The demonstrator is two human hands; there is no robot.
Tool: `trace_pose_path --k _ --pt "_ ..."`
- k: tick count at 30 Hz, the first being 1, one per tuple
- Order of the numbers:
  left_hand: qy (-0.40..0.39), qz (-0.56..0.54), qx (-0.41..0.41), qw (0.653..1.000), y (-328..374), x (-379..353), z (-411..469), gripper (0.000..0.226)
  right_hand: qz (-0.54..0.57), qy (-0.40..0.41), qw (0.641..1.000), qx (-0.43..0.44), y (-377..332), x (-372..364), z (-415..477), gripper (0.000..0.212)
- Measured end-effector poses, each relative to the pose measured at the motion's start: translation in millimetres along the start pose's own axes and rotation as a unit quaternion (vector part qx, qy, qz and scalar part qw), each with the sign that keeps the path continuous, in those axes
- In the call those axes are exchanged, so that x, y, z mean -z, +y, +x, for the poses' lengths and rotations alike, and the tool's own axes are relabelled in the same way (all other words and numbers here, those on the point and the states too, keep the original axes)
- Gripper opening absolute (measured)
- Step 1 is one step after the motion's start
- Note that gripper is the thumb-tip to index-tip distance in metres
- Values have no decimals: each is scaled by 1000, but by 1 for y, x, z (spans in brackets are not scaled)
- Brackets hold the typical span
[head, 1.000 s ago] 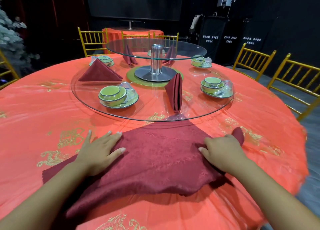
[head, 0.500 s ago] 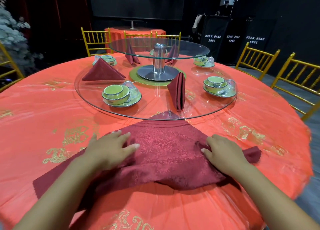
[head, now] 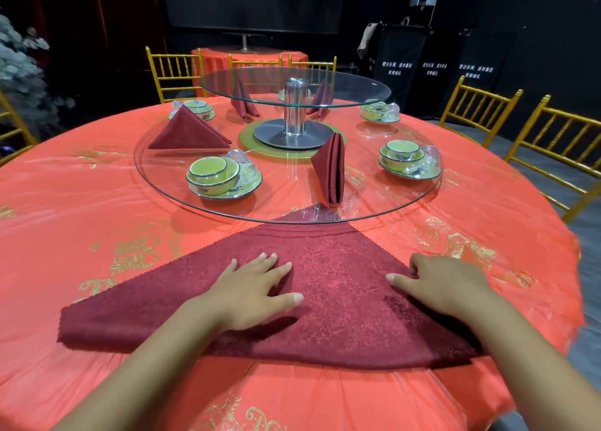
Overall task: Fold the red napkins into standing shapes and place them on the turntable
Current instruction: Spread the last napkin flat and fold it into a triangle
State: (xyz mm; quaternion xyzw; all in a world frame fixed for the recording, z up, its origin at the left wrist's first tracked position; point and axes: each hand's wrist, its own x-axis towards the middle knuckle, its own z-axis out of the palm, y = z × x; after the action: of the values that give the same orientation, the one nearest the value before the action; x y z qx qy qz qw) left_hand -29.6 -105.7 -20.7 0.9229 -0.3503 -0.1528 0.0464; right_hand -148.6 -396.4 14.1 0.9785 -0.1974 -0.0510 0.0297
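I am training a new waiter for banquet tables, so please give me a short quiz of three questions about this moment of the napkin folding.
1. True or false: the left hand lies flat, fingers straight, on the dark red napkin.
2. Which shape does this napkin have now? A: triangle. B: square. C: roll.
3. Fill in: the napkin's far tip lies ___ the rim of the glass turntable.
Key: 1 true; 2 A; 3 under.

One wide-angle view from a head-worn camera, facing forward and down over the desk (head: pixel 81 235). Left hand (head: pixel 250 292) and right hand (head: pixel 445 287) close at 6 o'clock, turntable (head: pixel 286 190) farther toward 12 o'clock.
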Motion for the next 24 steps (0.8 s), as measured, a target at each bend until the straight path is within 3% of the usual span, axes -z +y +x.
trace_pose_path --k 5,14,18,24 --pt "17 0 -37 999 5 -1 24 77 64 64 996 26 -16 -11 6 30" --pt "55 26 -52 997 11 -8 44 72 45 132 990 -5 -27 -29 12 23" --pt "66 28 -49 996 11 -9 48 72 75 122 989 -40 -20 -26 19 32" --pt "68 25 -51 996 10 -9 52 72 100 17 992 -72 -6 -15 43 47"
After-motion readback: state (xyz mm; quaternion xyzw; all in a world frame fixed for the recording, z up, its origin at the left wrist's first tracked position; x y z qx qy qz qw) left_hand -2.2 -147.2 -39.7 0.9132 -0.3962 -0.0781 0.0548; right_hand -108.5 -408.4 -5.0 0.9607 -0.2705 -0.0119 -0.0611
